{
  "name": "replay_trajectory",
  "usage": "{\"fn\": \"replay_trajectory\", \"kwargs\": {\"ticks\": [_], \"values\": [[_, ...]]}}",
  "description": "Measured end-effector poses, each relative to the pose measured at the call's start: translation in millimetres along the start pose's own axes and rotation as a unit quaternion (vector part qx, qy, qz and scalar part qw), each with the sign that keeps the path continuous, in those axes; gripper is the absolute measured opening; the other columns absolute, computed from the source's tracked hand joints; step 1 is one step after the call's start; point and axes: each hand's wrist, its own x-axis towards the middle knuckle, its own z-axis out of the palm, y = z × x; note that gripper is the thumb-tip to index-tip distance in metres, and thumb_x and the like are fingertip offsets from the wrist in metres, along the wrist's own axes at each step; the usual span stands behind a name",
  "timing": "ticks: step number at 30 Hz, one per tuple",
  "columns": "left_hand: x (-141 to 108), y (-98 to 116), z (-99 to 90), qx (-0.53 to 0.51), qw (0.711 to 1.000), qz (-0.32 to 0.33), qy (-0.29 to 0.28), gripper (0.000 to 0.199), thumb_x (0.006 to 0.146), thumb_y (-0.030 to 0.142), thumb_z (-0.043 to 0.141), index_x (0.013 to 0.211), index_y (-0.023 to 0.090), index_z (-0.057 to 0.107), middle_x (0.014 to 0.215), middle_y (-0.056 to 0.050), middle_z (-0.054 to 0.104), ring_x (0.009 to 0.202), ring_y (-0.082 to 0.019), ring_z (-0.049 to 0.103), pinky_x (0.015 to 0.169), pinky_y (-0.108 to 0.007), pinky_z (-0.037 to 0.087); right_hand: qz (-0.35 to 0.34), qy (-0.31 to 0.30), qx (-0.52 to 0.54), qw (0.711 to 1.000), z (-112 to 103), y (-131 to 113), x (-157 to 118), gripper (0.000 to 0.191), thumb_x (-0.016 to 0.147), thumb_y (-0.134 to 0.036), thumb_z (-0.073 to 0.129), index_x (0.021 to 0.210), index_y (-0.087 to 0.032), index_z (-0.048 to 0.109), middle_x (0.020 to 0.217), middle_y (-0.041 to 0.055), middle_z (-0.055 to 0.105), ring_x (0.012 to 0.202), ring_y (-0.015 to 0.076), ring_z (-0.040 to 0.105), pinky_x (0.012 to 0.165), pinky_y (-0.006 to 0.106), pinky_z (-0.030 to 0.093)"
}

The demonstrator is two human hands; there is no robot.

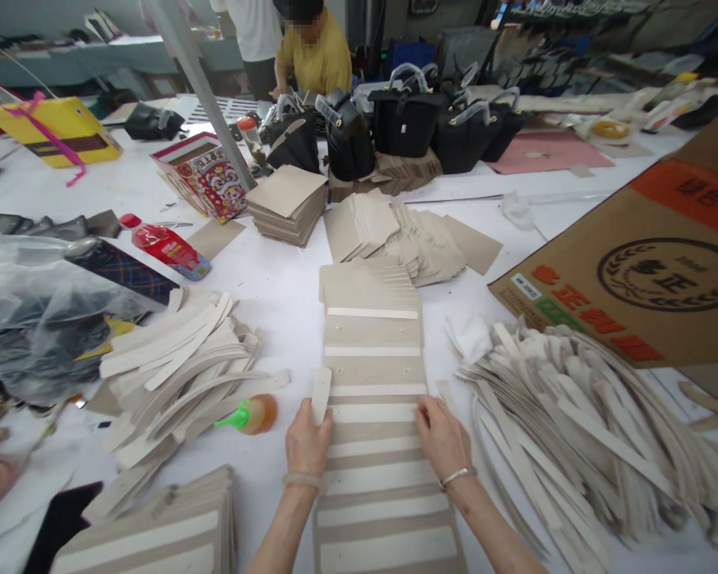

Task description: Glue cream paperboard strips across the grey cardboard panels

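A row of overlapping beige card panels (388, 450) runs away from me down the middle of the table, each crossed by a white strip. My left hand (307, 446) is closed on a short pale strip (321, 392) that sticks up between thumb and fingers, at the row's left edge. At the right edge, my right hand (444, 443) has its fingertips pinched together on the end of a white crosswise strip (374, 412). The thumb of my left hand lies by that strip's other end.
Pale strips (173, 367) lie heaped at left, near a glue bottle (257, 414) with a green nozzle. Thin, tangled strips (592, 422) pile up at right beside a cardboard box (646, 255). Stacked cards (290, 203) and black handbags (407, 123) stand farther back; a person in yellow (317, 56) is beyond.
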Motion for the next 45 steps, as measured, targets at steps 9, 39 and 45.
{"fn": "replay_trajectory", "kwargs": {"ticks": [9, 39, 45], "values": [[1, 1, 0.7, 0.037, 0.999, 0.033, -0.018, 0.015, 0.081, 0.037, 0.043, 0.08, 0.022, 0.044, 0.063, 0.0, 0.058, 0.062, -0.017, 0.058, 0.055, -0.024, 0.034, 0.028, -0.039, 0.009, 0.999, 7, -8, 5, 0.015, 0.079, -0.033, 0.049, 0.08, -0.019, 0.048, 0.078, 0.0045, 0.058, 0.073, 0.0174, 0.057, 0.06, 0.025, 0.034], [-53, 39, -54.2, -0.518, 0.731, -0.015, -0.444, 0.038, 0.08, 0.056, 0.039, 0.088, 0.019, 0.042, 0.048, 0.009, 0.044, 0.026, 0.0, 0.019, 0.027, -0.015, 0.009, 0.071, -0.248, 0.763, 0.592, -48, -96, -12, 0.035, 0.065, -0.027, 0.072, 0.095, -0.016, 0.057, 0.058, -0.0047, 0.055, 0.043, 0.0081, 0.051, 0.041, 0.021, 0.04], [-52, 42, -46.6, -0.514, 0.742, -0.025, -0.43, 0.039, 0.08, 0.056, 0.041, 0.088, 0.018, 0.043, 0.05, 0.009, 0.045, 0.027, 0.001, 0.02, 0.028, -0.017, 0.006, 0.086, -0.211, 0.748, 0.624, -41, -93, -12, 0.032, 0.067, -0.033, 0.07, 0.09, -0.013, 0.061, 0.064, 0.0007, 0.061, 0.047, 0.011, 0.056, 0.044, 0.024, 0.043]]}}
